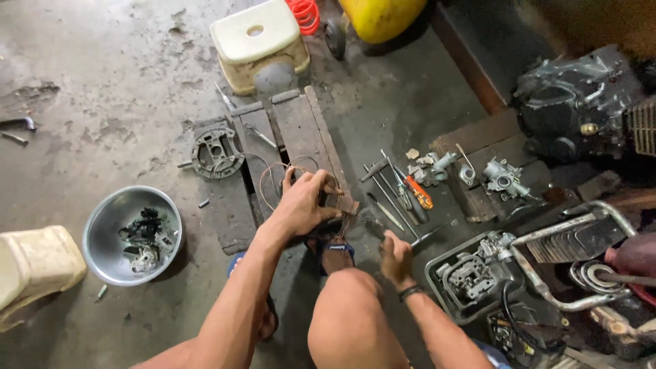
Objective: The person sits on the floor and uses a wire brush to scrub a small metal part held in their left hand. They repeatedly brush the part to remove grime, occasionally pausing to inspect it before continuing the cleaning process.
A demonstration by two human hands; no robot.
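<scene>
A small, stiff, dark engine part point(321, 198) trailing thin copper wire point(273, 179) is gripped firmly by the left hand point(304, 205), while a slim metal tool point(427, 236) is clasped in the right hand point(396, 258).

Floor: stained concrete point(102, 61) | wooden planks point(301, 130) | steel bowl point(102, 219) | cream stool point(260, 44) | loose hand tools point(393, 191)
</scene>
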